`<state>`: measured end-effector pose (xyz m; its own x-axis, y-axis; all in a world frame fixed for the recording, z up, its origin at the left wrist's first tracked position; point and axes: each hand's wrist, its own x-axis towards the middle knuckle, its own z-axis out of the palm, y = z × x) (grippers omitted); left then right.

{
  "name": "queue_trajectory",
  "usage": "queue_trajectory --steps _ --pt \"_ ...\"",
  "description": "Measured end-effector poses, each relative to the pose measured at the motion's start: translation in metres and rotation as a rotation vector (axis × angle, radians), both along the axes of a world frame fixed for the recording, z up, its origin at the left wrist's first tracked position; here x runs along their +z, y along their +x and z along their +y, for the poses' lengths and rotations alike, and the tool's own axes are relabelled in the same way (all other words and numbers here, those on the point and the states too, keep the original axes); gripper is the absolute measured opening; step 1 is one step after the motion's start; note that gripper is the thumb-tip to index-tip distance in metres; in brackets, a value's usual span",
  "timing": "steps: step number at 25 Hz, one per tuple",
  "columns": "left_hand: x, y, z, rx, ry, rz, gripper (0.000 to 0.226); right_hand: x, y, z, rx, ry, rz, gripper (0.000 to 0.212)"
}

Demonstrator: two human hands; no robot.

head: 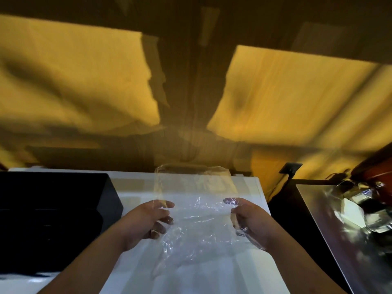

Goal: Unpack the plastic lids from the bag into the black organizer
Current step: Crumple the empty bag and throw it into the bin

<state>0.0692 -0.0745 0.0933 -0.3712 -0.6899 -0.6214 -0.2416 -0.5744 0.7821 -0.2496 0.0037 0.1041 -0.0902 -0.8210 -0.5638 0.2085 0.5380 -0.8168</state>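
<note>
Your left hand [148,219] and right hand [248,219] grip the bag [197,219] right of the organizer [53,209]; slack film may spill lids.

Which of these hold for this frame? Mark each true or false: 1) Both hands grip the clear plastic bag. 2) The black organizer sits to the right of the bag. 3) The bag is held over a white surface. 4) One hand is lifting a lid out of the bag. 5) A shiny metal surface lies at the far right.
1) True: the left hand and right hand each hold a side of the clear plastic bag.
2) False: the black organizer is to the bag's left.
3) True: the white surface lies beneath it.
4) False: no lid is visible in either hand.
5) True: the shiny metal surface is there.
</note>
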Motion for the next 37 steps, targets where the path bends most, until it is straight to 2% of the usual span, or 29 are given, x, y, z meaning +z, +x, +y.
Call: queue_trajectory --steps 2,3,6,8,11,13,15,17,18,20,21,22,23,24,25,27,29,31,33,35,37 --pt "0.000 0.005 0.000 -0.004 0.002 0.070 0.025 0.004 0.005 0.004 -0.048 0.002 0.034 0.036" --pt "0.000 0.006 0.000 0.021 -0.015 0.104 0.026 0.007 0.009 0.006 -0.077 -0.008 0.043 0.033" --pt "0.002 0.007 0.002 0.058 -0.107 0.106 0.051 0.016 0.020 0.011 -0.074 -0.082 0.045 0.018" --pt "0.006 0.011 0.002 0.086 -0.164 0.090 0.050 0.026 0.026 0.013 -0.047 -0.119 0.078 0.015" --pt "0.013 0.023 -0.006 0.215 -0.232 0.022 0.039 0.043 0.026 0.015 -0.036 -0.131 0.153 0.025" --pt "0.020 0.029 -0.009 0.328 -0.365 -0.074 0.039 0.056 0.027 0.012 -0.071 -0.131 0.276 0.031" --pt "0.031 0.029 -0.009 0.377 -0.533 -0.098 0.032 0.066 0.031 0.005 -0.066 -0.146 0.574 0.027" --pt "0.044 0.026 -0.006 0.263 -0.723 -0.167 0.020 0.072 0.041 0.000 0.045 -0.236 0.864 0.020" --pt "0.052 0.023 -0.002 0.130 -0.835 -0.258 0.022 0.075 0.047 -0.002 0.102 -0.293 0.933 0.024" --pt "0.065 0.010 0.001 -0.173 -1.014 -0.435 0.060 0.080 0.060 -0.005 0.187 -0.381 1.015 0.036" --pt "0.071 0.000 0.003 -0.309 -1.043 -0.514 0.078 0.081 0.066 -0.007 0.234 -0.426 1.066 0.042" --pt "0.074 -0.011 0.006 -0.417 -1.048 -0.599 0.090 0.083 0.073 -0.009 0.281 -0.463 1.110 0.044" --pt "0.076 -0.022 0.009 -0.483 -1.045 -0.689 0.093 0.084 0.078 -0.011 0.319 -0.496 1.128 0.044" --pt "0.075 -0.035 0.011 -0.498 -1.037 -0.758 0.084 0.087 0.079 -0.010 0.341 -0.535 1.118 0.042" --pt "0.074 -0.046 0.012 -0.465 -1.019 -0.780 0.062 0.088 0.080 -0.009 0.334 -0.574 1.099 0.040" --pt "0.066 -0.052 0.011 -0.328 -0.947 -0.754 0.017 0.089 0.076 -0.007 0.217 -0.647 1.145 0.038" --pt "0.057 -0.055 0.014 -0.134 -0.796 -0.670 0.014 0.084 0.055 0.005 -0.024 -0.685 1.197 0.051" --pt "0.048 -0.055 0.020 0.048 -0.677 -0.607 0.012 0.073 0.043 0.020 -0.217 -0.730 1.141 0.068" --pt "0.042 -0.064 0.029 0.134 -0.624 -0.615 0.011 0.057 0.043 0.034 -0.206 -0.745 1.095 0.083" --pt "0.042 -0.073 0.040 0.222 -0.537 -0.508 0.010 0.042 0.049 0.035 -0.053 -0.614 1.045 0.102" --pt "0.047 -0.076 0.051 0.307 -0.401 -0.260 0.004 0.036 0.041 0.026 0.072 -0.316 0.795 0.120"
